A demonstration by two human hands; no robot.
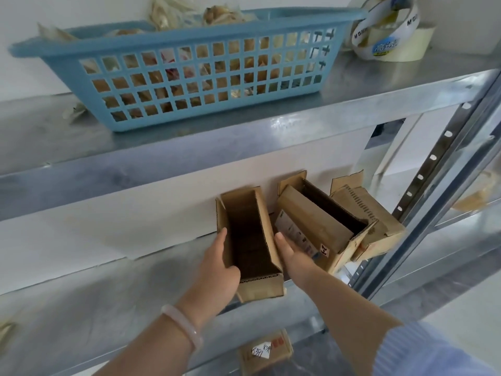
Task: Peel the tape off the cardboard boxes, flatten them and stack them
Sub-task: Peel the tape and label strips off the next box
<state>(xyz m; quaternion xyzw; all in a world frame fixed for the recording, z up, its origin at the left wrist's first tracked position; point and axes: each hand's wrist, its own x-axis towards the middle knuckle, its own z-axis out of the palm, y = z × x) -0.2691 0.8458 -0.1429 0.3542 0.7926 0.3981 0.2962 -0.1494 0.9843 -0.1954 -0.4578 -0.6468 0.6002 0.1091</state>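
An open-topped cardboard box [252, 240] is held between two hands on a metal shelf [108, 289], close to the shelf's front edge. The left hand [217, 267] is laid flat against the box's left wall, with its fingers straight and pointing toward the back panel [135, 213]. The right hand [290, 256] is laid the same way against the right wall. Its straight fingers are slotted into the narrow gap between this box and a second box [320, 226]. Neither hand is seen curled round an edge, and the thumbs are partly hidden. The corrugated rim of the held box is exposed all round.

Just right of the right hand, the second box is tilted and touches a third box [371, 213]. The third box lies farther right, near the perforated upright post [433, 172]. A wide stretch of shelf surface extends to the left of the left hand.

Above the hands, room is bounded by the front lip of an upper shelf [189, 137]. A blue lattice basket [189, 77] of crumpled scraps is set on that shelf, with tape rolls [387, 31] to its right. Below the wrists, a labelled cardboard piece [265, 348] lies on a lower level. A pale bracelet [184, 327] is worn on the left wrist, and a blue sleeve [433, 348] on the right arm.
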